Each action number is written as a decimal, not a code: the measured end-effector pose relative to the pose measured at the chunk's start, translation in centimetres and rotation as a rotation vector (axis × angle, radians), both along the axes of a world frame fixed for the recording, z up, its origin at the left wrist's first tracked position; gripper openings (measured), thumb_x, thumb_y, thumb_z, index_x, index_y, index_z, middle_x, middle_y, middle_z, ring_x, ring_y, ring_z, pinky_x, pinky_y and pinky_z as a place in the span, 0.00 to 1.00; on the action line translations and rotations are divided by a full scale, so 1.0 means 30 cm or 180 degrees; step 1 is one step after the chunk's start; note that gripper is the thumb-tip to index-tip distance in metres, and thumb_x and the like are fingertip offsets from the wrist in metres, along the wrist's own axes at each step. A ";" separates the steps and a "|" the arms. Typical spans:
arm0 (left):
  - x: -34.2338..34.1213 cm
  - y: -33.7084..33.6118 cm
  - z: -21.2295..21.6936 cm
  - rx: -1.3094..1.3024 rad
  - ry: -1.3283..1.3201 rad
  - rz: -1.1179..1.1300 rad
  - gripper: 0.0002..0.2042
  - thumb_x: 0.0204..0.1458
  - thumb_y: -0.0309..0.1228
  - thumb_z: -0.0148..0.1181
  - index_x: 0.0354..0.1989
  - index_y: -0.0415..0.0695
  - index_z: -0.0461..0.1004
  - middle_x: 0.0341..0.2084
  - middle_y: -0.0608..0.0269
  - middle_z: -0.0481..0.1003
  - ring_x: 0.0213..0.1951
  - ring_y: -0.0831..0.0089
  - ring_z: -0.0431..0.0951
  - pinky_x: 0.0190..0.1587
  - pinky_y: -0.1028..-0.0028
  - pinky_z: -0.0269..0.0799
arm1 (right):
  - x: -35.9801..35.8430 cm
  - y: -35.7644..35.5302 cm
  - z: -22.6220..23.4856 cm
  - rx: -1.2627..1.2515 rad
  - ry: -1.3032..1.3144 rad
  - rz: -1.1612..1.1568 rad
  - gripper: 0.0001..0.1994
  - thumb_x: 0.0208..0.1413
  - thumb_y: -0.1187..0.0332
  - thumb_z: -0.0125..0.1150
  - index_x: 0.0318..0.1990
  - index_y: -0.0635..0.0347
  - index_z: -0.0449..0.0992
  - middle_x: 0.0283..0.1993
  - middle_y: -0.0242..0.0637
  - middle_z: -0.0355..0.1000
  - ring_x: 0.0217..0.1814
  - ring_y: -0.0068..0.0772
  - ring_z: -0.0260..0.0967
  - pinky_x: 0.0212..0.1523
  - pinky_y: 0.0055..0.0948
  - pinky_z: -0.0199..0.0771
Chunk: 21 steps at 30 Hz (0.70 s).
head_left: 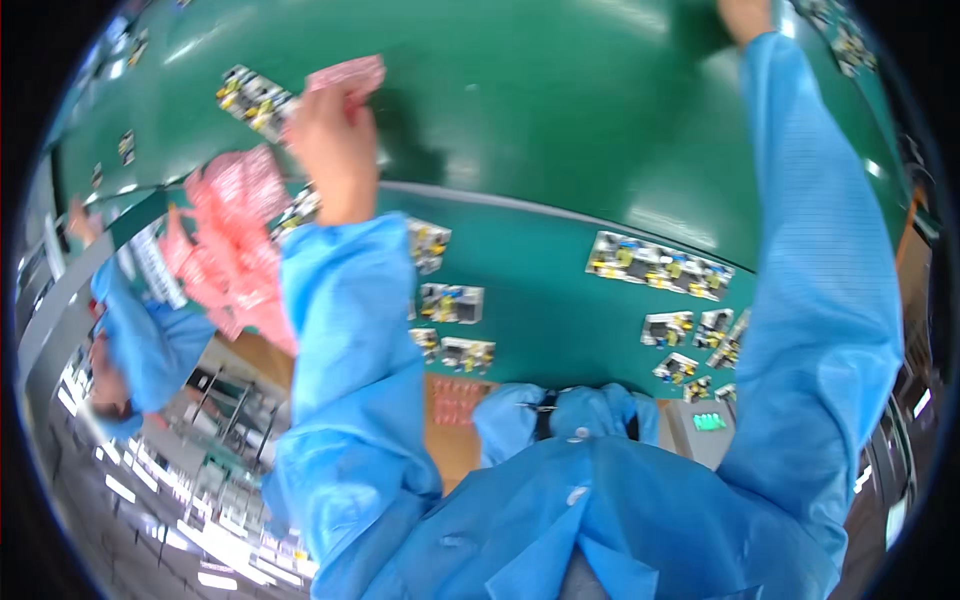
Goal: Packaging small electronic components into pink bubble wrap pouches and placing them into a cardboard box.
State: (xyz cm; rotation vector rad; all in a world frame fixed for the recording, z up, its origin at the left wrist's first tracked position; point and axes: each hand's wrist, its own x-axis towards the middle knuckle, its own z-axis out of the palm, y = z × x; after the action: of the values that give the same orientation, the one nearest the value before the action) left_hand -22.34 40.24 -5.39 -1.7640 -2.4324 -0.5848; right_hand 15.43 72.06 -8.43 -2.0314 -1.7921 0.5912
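My left hand (335, 145) is closed on a piece of pink bubble wrap (348, 74), out over the green work surface (520, 110). A long circuit board (255, 100) with yellow and black parts reaches up to my fingers from the left. Whether my fingers also grip that board is hidden. At the top edge of the picture is my right hand (748, 20), far out to the right. Its fingers are cut off there, so I cannot see what they touch.
Crumpled pink bubble bags (235, 235) lie left of my left forearm. Nearer me, past a grey rail (500, 203), rest a joined row of boards (660, 266) and several smaller boards (452, 303). Another person in a blue sleeve (140, 320) works at the left.
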 end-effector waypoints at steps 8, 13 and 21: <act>-0.013 -0.082 -0.036 -0.0016 -0.0024 0.0542 0.08 0.43 0.26 0.62 0.32 0.41 0.75 0.34 0.52 0.72 0.39 0.52 0.71 0.41 0.55 0.68 | 0.193 0.261 -0.107 -0.0896 -0.2399 0.2741 0.20 0.65 0.52 0.37 0.64 0.25 0.63 0.61 0.51 0.67 0.61 0.60 0.67 0.58 0.50 0.68; -0.061 -0.141 0.050 0.0977 -0.1608 0.1014 0.05 0.47 0.21 0.58 0.32 0.36 0.73 0.26 0.57 0.75 0.27 0.67 0.76 0.33 0.70 0.72 | 0.162 -0.146 -0.022 -0.1931 0.1952 0.0752 0.29 0.54 0.54 0.64 0.60 0.58 0.68 0.47 0.26 0.70 0.43 0.18 0.62 0.46 0.20 0.63; 0.031 -0.175 0.084 0.2117 -0.3039 0.1128 0.06 0.49 0.19 0.57 0.35 0.36 0.73 0.32 0.56 0.77 0.35 0.74 0.77 0.37 0.74 0.73 | 0.153 -1.196 0.232 -0.1998 0.3144 0.0541 0.38 0.47 0.73 0.68 0.65 0.64 0.53 0.56 0.36 0.62 0.56 0.29 0.61 0.58 0.27 0.62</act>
State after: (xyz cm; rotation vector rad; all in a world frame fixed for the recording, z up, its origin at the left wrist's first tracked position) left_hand -21.40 34.98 -2.87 -0.8203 -2.3902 -2.2218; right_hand 20.00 36.19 -1.48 -1.3944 -1.2119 1.9711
